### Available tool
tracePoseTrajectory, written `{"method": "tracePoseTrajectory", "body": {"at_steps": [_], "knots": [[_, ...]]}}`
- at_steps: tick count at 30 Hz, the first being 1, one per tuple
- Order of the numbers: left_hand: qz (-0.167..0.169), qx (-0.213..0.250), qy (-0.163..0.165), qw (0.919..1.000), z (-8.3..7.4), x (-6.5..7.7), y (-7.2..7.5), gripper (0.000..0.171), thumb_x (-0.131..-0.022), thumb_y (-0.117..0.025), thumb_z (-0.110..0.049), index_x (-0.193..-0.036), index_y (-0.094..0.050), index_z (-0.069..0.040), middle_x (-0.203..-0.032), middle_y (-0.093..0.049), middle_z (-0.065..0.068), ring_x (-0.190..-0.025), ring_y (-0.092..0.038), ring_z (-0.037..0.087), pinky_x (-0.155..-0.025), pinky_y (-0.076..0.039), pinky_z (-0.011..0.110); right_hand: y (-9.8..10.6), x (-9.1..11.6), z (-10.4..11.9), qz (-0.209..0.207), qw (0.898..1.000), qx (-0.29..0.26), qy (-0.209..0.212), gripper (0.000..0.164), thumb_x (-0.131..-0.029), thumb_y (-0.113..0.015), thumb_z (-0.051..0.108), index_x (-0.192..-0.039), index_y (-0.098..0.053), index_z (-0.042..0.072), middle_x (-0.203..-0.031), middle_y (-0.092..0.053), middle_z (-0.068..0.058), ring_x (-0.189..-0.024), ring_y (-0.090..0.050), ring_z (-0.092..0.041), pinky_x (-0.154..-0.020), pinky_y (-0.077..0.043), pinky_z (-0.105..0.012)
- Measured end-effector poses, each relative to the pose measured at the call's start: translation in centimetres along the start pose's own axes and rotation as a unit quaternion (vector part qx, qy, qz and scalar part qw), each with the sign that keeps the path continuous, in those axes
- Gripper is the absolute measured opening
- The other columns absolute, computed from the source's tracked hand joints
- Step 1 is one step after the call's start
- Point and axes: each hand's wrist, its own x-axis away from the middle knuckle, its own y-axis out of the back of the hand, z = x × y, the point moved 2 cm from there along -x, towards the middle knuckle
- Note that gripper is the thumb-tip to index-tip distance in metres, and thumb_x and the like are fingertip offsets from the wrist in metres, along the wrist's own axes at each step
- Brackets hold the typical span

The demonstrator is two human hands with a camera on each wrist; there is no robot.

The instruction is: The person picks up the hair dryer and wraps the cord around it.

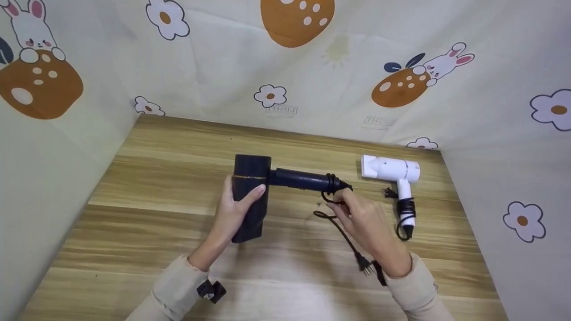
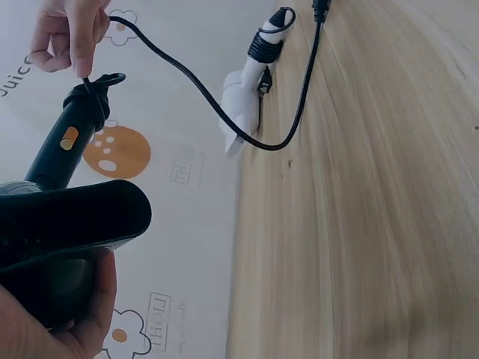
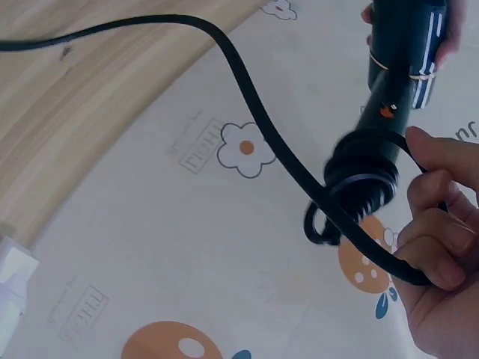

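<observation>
A dark navy hair dryer (image 1: 252,166) with a thin gold band is held up over the table, its handle pointing right. My left hand (image 1: 228,214) grips its barrel, thumb across the near side. Several turns of black power cord (image 3: 247,90) wrap the handle's end, below an orange switch (image 2: 69,138). My right hand (image 1: 368,220) pinches the cord beside those turns, and the cord also runs through its curled fingers in the right wrist view. From there a loose length hangs down to a plug (image 1: 365,264) near the right wrist.
A white hair dryer (image 1: 392,168) lies at the table's right side, its cord wound round the handle. Behind the wooden table (image 1: 156,178) and along both sides stands a pale cloth (image 1: 223,58) printed with rabbits and flowers. Each wrist carries a small black device.
</observation>
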Motion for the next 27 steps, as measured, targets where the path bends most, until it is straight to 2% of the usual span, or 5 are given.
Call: {"method": "tracePoseTrajectory", "body": {"at_steps": [5,10,19,24,27], "knots": [[-0.002,0.007,0.015,0.9999,0.2,-0.1,0.2,0.051,-0.082,-0.07,-0.022,-0.122,-0.04,-0.01,-0.101,-0.058,0.013,-0.08,-0.063,0.02,-0.069,-0.054,0.035,0.8,-0.2,-0.5,0.038,0.999,0.022,0.015,0.023,-0.076,-0.074,0.009,-0.092,-0.059,0.009,-0.074,-0.063,0.003,-0.049,-0.042,-0.004,-0.039,-0.029,-0.014],[-0.006,-0.004,0.009,0.9999,0.3,-0.1,0.2,0.051,-0.082,-0.07,-0.024,-0.121,-0.041,-0.01,-0.101,-0.058,0.012,-0.079,-0.062,0.02,-0.069,-0.054,0.034,0.8,-0.4,0.0,0.084,0.995,-0.032,0.042,0.019,-0.081,-0.064,0.001,-0.097,-0.056,0.008,-0.082,-0.06,0.0,-0.062,-0.051,-0.007,-0.046,-0.039,-0.013],[0.03,-0.028,-0.002,0.9992,0.4,0.5,-0.3,0.055,-0.081,-0.071,-0.023,-0.125,-0.04,-0.011,-0.102,-0.057,0.014,-0.081,-0.062,0.021,-0.07,-0.054,0.035,1.1,-1.3,-0.6,-0.021,0.997,-0.071,0.02,0.02,-0.077,-0.068,-0.003,-0.095,-0.059,0.0,-0.083,-0.065,-0.007,-0.067,-0.061,-0.016,-0.057,-0.051,-0.024],[0.06,-0.039,-0.005,0.9975,0.3,0.9,-0.3,0.055,-0.081,-0.071,-0.022,-0.125,-0.04,-0.011,-0.101,-0.058,0.015,-0.081,-0.062,0.022,-0.07,-0.054,0.035,1.2,-1.4,-1.4,-0.038,0.996,-0.074,-0.019,0.014,-0.079,-0.069,0.003,-0.091,-0.062,0.003,-0.082,-0.066,-0.006,-0.072,-0.061,-0.017,-0.06,-0.05,-0.029],[0.074,-0.042,-0.007,0.9964,0.2,1.0,-0.2,0.055,-0.08,-0.072,-0.02,-0.124,-0.041,-0.011,-0.1,-0.059,0.015,-0.081,-0.062,0.022,-0.071,-0.053,0.035,1.2,-1.4,-1.9,-0.044,0.996,-0.072,-0.025,0.013,-0.078,-0.072,0.008,-0.089,-0.065,0.006,-0.081,-0.067,-0.002,-0.071,-0.058,-0.015,-0.059,-0.047,-0.026]]}}
